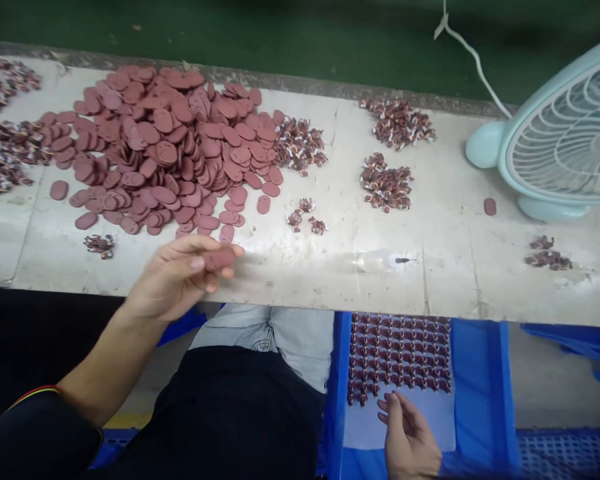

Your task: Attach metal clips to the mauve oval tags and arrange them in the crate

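Observation:
My left hand (180, 277) is closed over the table's front edge, pinching a reddish-brown oval disc (219, 259) between thumb and fingers. Just behind it lies a big heap of similar oval discs (165, 147). Lower right, my right hand (407, 433) reaches over a blue tray (483, 400), its fingers loosely bent and apart, with nothing visible in them. Inside the tray, rows of small dark brown figures (400, 350) stand on a white sheet (370, 430). The right fingertips are close to the front, partly filled row.
Small piles of brown figures (387, 183) lie about the pale table (320, 280). A clear bottle with a dark tip (380, 261) rests near the front edge. A light blue fan (565, 140) stands at right, its white cord (475, 57) running behind. One disc (490, 207) lies beside it.

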A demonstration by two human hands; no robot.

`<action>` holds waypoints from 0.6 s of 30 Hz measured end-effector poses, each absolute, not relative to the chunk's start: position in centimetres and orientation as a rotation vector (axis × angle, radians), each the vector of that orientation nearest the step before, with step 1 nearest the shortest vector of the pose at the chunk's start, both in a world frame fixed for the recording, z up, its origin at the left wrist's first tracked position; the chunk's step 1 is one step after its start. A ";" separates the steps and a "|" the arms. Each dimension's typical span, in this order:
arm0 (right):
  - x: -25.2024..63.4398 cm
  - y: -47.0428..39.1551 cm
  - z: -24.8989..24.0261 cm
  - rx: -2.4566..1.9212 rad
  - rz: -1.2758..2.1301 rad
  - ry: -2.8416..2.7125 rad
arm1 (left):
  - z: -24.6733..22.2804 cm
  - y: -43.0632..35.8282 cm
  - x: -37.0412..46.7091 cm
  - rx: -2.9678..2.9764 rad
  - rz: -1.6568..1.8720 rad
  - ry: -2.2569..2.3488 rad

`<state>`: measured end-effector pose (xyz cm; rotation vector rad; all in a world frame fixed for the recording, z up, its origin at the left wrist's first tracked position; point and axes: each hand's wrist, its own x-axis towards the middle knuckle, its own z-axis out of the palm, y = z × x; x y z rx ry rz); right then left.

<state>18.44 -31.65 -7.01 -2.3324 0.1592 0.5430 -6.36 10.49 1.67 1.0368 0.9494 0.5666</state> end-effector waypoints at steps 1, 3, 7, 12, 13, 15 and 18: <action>18.6 -29.7 -6.0 -2.190 0.527 0.168 | 1.6 9.8 -5.9 0.948 0.520 0.901; 18.8 -25.1 -3.9 -1.868 0.613 0.121 | 1.6 8.2 -4.8 0.762 0.424 0.772; 19.5 -14.4 -0.6 -1.321 1.056 -0.172 | 1.2 5.0 -2.4 0.490 0.379 0.568; 20.6 -4.2 0.8 -0.783 1.162 -0.381 | 0.6 2.8 -1.4 0.355 0.381 0.504; 20.9 -3.4 1.0 -0.704 1.177 -0.346 | 0.5 2.5 -1.3 0.343 0.378 0.501; 21.2 -3.0 1.5 -0.636 1.235 -0.286 | 0.2 2.2 -1.3 0.333 0.378 0.496; 21.1 -5.0 1.6 -0.775 1.268 -0.183 | -0.4 1.8 -1.0 0.344 0.379 0.477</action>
